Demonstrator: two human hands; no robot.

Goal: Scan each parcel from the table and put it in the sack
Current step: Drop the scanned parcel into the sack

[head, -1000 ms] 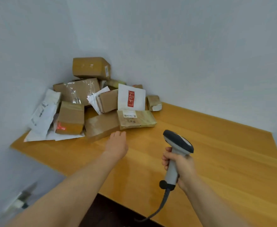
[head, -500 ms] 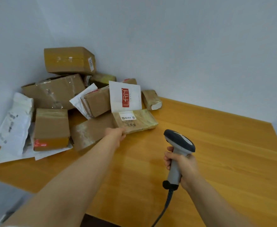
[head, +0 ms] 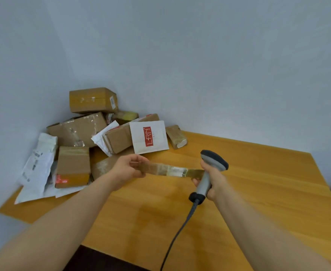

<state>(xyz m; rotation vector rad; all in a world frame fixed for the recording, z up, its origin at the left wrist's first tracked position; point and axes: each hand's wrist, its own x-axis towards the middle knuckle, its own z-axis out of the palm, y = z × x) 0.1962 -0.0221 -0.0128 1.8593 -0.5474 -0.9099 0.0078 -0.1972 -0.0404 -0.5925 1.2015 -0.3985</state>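
A white mailer bag (head: pixel 37 169) is lying at the far left of the desk (head: pixel 258 192), against the wall. A small taped box (head: pixel 73 166) is sitting just beside it, at the front of the parcel pile. The left hand (head: pixel 126 169) is pinching one end of a flat brown parcel (head: pixel 168 170), fingers curled round it, and is holding it above the desk (its white label is facing up). The parcel's other end is meeting the scanner (head: pixel 209 173); whether they are touching I cannot tell. The right hand (head: pixel 216 180) is gripping the scanner's handle, fully wrapped round it. The scanner's cable (head: pixel 178 231) is trailing toward the desk's near edge.
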